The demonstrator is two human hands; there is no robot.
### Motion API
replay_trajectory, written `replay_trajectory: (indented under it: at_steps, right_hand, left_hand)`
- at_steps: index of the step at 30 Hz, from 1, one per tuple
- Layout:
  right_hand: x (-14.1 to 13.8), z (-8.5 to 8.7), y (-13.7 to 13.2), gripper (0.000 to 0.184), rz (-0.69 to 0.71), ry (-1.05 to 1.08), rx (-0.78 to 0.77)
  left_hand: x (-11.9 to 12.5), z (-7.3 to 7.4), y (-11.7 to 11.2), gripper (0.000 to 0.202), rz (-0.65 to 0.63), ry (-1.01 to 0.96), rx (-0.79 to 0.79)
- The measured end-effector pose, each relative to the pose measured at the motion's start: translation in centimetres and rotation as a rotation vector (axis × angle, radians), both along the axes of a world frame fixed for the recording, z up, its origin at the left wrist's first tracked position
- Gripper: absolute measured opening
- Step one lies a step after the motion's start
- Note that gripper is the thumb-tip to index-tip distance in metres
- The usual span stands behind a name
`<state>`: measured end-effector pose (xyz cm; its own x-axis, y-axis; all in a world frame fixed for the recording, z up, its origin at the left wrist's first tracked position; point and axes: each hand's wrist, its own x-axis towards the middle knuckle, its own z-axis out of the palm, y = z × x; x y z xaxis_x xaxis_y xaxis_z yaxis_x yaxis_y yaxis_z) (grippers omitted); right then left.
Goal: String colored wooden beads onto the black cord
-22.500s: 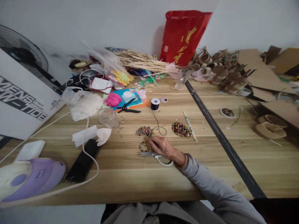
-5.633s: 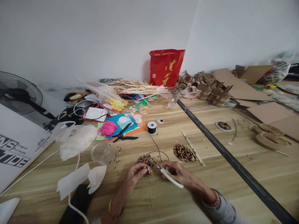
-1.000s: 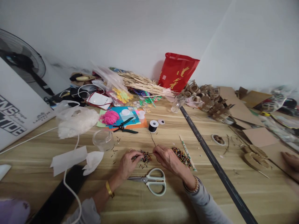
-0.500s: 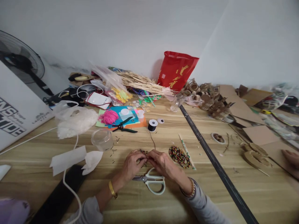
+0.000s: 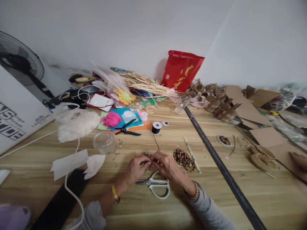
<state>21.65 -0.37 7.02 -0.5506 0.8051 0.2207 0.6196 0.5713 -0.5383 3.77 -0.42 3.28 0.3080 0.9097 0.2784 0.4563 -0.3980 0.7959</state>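
Observation:
My left hand [image 5: 135,167] and my right hand [image 5: 166,164] meet fingertip to fingertip low over the table, both closed in a pinch. A string of small dark, mixed-colour beads [image 5: 146,155] shows behind the fingers, partly covered by my left hand. Thin black cord [image 5: 156,142] runs from a white-flanged spool [image 5: 156,128] down to my right fingers. The exact spot between the fingertips is too small to make out. Just below the hands lie scissors [image 5: 158,186] with pale handles. A coiled bead strand [image 5: 184,160] rests to the right of my right hand.
Pliers [image 5: 126,129] and pink yarn [image 5: 111,119] lie on coloured sheets. A clear jar [image 5: 104,143] stands at left near white paper [image 5: 69,163]. A dark strip [image 5: 216,159] crosses the table. Another person's hand [image 5: 298,160] shows at the right edge.
Almost nothing differs. The view has shifted very slightly, and both hands keep their pinch in the same place.

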Motion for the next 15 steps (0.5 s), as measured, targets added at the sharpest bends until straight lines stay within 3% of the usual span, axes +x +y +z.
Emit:
replay_trajectory:
  at_steps: [5,10,15]
  right_hand:
    - [1.3,-0.3,0.7,0.013,-0.048,-0.075,0.005]
    - [2.6,-2.1,2.2,0.013,-0.242,-0.288,0.062]
    - [2.1,-3.0,2.5,0.012,-0.257,-0.445,0.003]
  left_hand:
    - [-0.3,-0.5,0.3,0.017,0.044,-0.022,0.007]
    - [-0.8,-0.9,0.4,0.017,0.062,-0.027,0.045]
    - [-1.1,-1.1,0.2,0.012,0.027,0.076,0.118]
